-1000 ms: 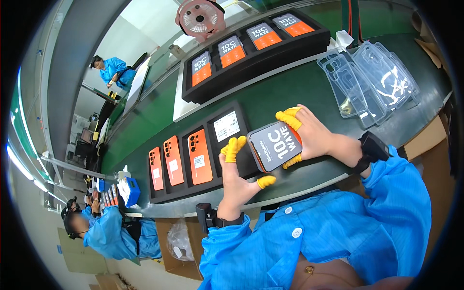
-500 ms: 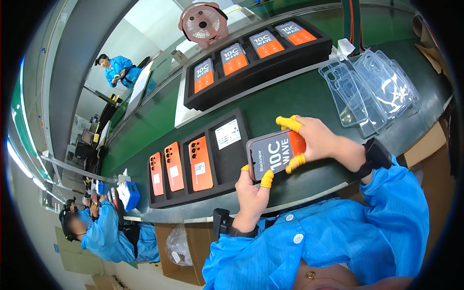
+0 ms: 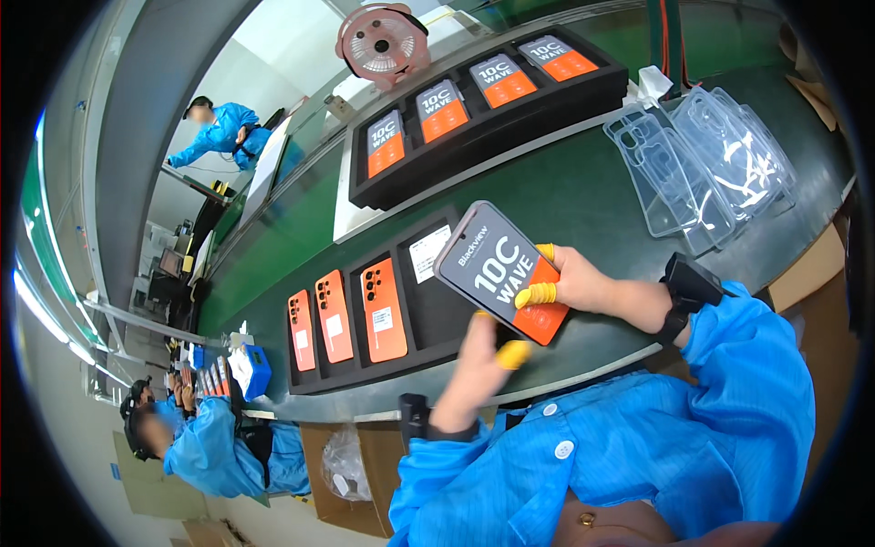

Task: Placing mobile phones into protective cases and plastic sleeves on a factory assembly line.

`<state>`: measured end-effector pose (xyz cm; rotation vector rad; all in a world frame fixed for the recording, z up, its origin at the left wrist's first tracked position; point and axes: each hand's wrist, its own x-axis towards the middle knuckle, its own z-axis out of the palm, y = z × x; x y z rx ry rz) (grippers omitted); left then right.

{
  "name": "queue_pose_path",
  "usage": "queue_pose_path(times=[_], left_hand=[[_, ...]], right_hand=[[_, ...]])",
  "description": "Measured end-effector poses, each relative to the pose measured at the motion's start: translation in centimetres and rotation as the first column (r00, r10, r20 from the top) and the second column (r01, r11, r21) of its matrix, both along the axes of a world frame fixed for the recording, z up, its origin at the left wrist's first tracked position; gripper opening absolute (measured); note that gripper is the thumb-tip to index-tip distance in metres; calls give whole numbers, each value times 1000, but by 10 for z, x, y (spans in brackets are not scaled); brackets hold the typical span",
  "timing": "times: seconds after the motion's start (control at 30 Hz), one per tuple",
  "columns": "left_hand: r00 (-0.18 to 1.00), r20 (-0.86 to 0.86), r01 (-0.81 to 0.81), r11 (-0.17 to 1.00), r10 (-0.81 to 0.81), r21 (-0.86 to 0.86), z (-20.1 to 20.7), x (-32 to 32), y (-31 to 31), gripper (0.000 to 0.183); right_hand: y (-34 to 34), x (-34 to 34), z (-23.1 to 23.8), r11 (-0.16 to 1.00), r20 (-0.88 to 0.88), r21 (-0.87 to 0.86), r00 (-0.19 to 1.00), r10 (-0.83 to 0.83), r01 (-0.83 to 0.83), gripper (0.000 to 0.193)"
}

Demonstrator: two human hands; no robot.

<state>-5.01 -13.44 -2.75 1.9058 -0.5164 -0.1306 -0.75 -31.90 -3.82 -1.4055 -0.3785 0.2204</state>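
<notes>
My right hand [image 3: 574, 281], in yellow finger cots, grips a smartphone [image 3: 503, 266] by its right edge. The phone's front faces up, covered in a grey and orange printed film, and it is tilted with its top to the far left. Just below its lower left edge is my left hand [image 3: 474, 365], somewhat blurred, with thumb and forefinger apart and nothing seen between them. Left of the phone lies a black foam tray [image 3: 423, 339]. Orange phones [image 3: 383, 310] lie back side up in its slots, and a white label [image 3: 428, 253] shows in the slot nearest the held phone.
A second black tray [image 3: 401, 193] of film-covered phones stands farther back, near a pink fan [image 3: 383, 44]. Clear phone cases [image 3: 729, 159] are piled at the right on the green bench [image 3: 538, 187]. Co-workers in blue [image 3: 219, 433] are at the left; an open cardboard box [image 3: 387, 456] sits below.
The phone has turned upright from lying sideways and lifted slightly, held by my right hand. My left hand has come off its end and moved slightly down.
</notes>
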Motion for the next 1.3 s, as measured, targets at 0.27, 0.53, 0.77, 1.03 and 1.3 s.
queue_pose_path(times=[0.27,0.53,0.77,1.03,1.3], left_hand=[[968,122,-243,946,221,213,0,-3,-32,28],[985,-6,-174,985,174,-12,-5,4,-15,30],[951,-132,-304,918,278,-253,3,29,75,25],[936,-68,-327,926,344,189,11,48,64,24],[536,793,-843,129,290,522,-11,30,118,35]], right_hand=[[5,-9,-4,965,-58,249,996,-66,79,36],[3,-10,3,990,156,106,981,-114,98,36],[-108,16,34,-44,789,-518,458,-409,854,57],[-124,19,20,-309,697,-717,644,-316,624,70],[-50,-34,55,273,383,-907,897,219,321,52]])
